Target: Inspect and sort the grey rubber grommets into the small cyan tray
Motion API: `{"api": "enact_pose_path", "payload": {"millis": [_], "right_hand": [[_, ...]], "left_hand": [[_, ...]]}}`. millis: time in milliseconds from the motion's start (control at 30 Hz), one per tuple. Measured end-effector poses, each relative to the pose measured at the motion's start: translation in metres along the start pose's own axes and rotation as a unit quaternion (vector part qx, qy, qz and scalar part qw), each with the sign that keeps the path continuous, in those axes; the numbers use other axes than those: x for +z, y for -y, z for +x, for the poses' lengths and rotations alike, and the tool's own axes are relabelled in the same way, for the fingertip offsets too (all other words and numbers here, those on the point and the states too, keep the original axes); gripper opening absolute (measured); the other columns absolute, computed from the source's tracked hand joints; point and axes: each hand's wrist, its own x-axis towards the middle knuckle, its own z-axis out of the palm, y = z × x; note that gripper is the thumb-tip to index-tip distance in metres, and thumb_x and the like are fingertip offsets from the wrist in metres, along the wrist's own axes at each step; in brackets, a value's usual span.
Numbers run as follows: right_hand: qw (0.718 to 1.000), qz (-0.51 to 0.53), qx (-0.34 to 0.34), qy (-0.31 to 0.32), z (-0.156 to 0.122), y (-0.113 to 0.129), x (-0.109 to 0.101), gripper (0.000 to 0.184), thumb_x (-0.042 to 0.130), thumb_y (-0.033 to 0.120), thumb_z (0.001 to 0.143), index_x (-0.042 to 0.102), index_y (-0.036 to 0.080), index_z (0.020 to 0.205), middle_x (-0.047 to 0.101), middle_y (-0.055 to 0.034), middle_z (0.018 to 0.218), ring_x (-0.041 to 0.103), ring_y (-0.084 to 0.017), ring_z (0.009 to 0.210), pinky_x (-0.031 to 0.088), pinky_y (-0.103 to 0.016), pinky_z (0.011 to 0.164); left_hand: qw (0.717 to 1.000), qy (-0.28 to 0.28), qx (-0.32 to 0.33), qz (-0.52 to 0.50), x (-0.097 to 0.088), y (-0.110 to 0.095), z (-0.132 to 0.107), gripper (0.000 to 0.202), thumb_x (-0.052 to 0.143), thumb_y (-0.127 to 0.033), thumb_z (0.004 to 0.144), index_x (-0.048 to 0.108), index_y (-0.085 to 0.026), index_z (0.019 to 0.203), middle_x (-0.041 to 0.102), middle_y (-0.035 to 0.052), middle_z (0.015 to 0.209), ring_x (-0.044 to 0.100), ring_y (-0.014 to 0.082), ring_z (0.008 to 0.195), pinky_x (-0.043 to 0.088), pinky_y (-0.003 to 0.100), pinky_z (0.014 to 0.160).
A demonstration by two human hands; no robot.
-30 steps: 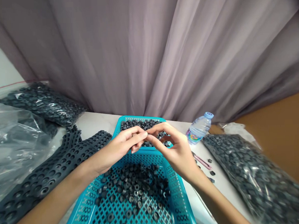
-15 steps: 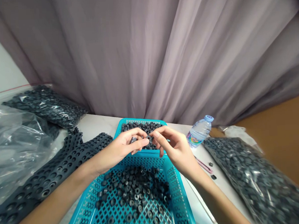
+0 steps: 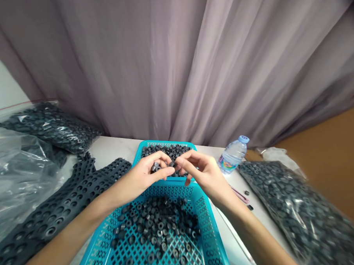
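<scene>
My left hand [image 3: 149,171] is closed with several small black rubber rings in it. One black ring [image 3: 172,164] is at its fingertips, and more black pieces [image 3: 155,167] sit in the curl of its fingers. The thumb and index finger of my right hand [image 3: 197,166] pinch at the edge of that same ring. Both hands are above the join of two turquoise baskets. The far basket [image 3: 165,142] is full of black rings, partly hidden by my fingers. In the near basket [image 3: 212,224], loose black rings [image 3: 161,223] lie on the lattice bottom.
Perforated black rubber sheets [image 3: 65,203] and a clear plastic bag [image 3: 17,167] lie left, with a bag of black pieces [image 3: 50,126] behind. On the right are a water bottle [image 3: 232,155], pink tweezers [image 3: 240,195], two loose pieces [image 3: 247,193] and a large filled bag [image 3: 297,205].
The ring at my fingertips has turned and sits slightly further left. Both hands stay close together, and the whole view has shifted a little.
</scene>
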Motion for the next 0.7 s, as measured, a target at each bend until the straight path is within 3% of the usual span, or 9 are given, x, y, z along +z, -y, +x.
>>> {"api": "enact_pose_path", "payload": {"millis": [133, 333, 500, 700], "right_hand": [[1.000, 0.012, 0.020, 0.005, 0.000, -0.003, -0.001, 0.033, 0.078, 0.050, 0.091, 0.072, 0.018, 0.091, 0.069, -0.0035, 0.080, 0.065, -0.018, 0.076, 0.055, -0.025, 0.054], [1.000, -0.006, 0.010, 0.002, 0.001, 0.001, -0.004, 0.030, 0.086, 0.044, 0.086, 0.073, 0.017, 0.094, 0.072, -0.0034, 0.090, 0.064, -0.015, 0.082, 0.052, -0.026, 0.068], [1.000, 0.011, 0.019, 0.010, 0.003, 0.006, -0.008, 0.032, 0.088, 0.043, 0.083, 0.075, 0.018, 0.098, 0.072, -0.0028, 0.090, 0.064, -0.015, 0.080, 0.050, -0.027, 0.069], [0.999, -0.025, 0.015, 0.016, 0.000, 0.013, -0.010, 0.028, 0.087, 0.044, 0.084, 0.079, 0.019, 0.094, 0.076, -0.0039, 0.093, 0.066, -0.018, 0.082, 0.050, -0.031, 0.074]], "left_hand": [[1.000, -0.001, 0.011, 0.011, 0.003, 0.004, 0.001, 0.019, 0.067, -0.042, 0.100, 0.064, -0.024, 0.107, 0.058, -0.0035, 0.092, 0.055, 0.0169, 0.091, 0.039, 0.033, 0.085], [1.000, 0.001, 0.003, 0.005, 0.004, -0.001, -0.001, 0.021, 0.064, -0.044, 0.102, 0.064, -0.024, 0.109, 0.058, -0.0036, 0.090, 0.054, 0.0163, 0.088, 0.039, 0.032, 0.083], [0.998, -0.012, -0.020, -0.051, 0.001, -0.006, -0.003, 0.025, 0.056, -0.047, 0.105, 0.062, -0.023, 0.109, 0.055, -0.0048, 0.079, 0.047, 0.0141, 0.073, 0.035, 0.030, 0.069], [0.989, -0.053, -0.036, -0.131, -0.001, -0.006, -0.003, 0.028, 0.050, -0.047, 0.108, 0.063, -0.022, 0.109, 0.054, -0.0038, 0.081, 0.044, 0.0136, 0.073, 0.033, 0.029, 0.068]]}}
